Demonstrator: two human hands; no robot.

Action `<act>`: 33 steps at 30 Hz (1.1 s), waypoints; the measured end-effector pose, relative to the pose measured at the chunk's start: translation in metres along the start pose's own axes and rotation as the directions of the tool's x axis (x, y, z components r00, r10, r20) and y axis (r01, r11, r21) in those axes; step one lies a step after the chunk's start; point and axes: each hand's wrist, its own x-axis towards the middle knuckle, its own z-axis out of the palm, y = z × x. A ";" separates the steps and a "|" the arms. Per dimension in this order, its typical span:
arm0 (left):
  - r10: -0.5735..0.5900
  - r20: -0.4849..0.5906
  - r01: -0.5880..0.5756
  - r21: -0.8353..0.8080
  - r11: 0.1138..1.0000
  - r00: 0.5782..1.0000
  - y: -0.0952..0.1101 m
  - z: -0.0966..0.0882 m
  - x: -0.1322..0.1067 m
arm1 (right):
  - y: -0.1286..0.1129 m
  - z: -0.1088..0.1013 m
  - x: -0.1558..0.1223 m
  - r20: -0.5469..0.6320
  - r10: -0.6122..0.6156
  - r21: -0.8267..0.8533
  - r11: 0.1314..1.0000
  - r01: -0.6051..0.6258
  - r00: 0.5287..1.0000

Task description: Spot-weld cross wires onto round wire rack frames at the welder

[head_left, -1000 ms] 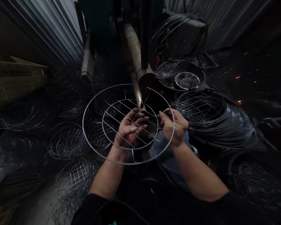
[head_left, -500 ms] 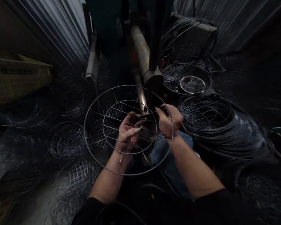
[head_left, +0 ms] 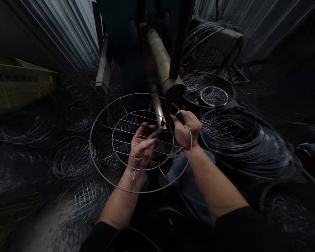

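Note:
A round wire rack (head_left: 144,192), made of two concentric rings with straight bars across the inner one, lies roughly level before me. My left hand (head_left: 141,148) is under and among the bars, its fingers curled around wires near the middle. On the far right side, my right hand (head_left: 187,129) is closed in a pinch beside the rings; what its fingertips hold is too small to tell. Both hands are close to the tip of a brass-coloured rod (head_left: 157,106) on a machine. Above that rod, a thick metal cylinder (head_left: 161,61) carries a dark vertical bar (head_left: 176,56).
Stacks of wire rings and grids (head_left: 75,157) lie on the left floor. A large wire coil (head_left: 267,150) stands at right, behind it a round bowl (head_left: 214,96) of small metal pieces. A yellow crate (head_left: 18,87) is far left, and a wooden beam (head_left: 103,75) juts forward.
The rack and both hands have shifted slightly left and up in the view. Both hands keep much the same grip, and the camera has moved a little.

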 end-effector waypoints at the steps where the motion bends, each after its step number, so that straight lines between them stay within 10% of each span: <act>1: 0.003 0.001 -0.003 -0.002 1.000 1.000 0.000 0.000 0.001 | 0.000 0.001 0.001 -0.001 -0.001 -0.001 1.000 0.001 1.000; 16: 0.046 0.002 -0.046 0.016 0.999 0.999 -0.004 0.000 0.005 | 0.003 0.002 0.004 0.074 0.104 0.129 0.985 -0.112 0.992; 25: -0.007 0.098 0.005 0.022 1.000 0.995 -0.002 -0.008 0.004 | -0.003 -0.071 -0.042 0.532 0.416 0.442 0.605 -0.662 0.737; 33: -0.040 0.098 0.038 0.020 0.999 0.994 -0.001 -0.012 0.005 | -0.021 -0.064 -0.065 0.271 0.469 0.429 0.723 -0.542 0.840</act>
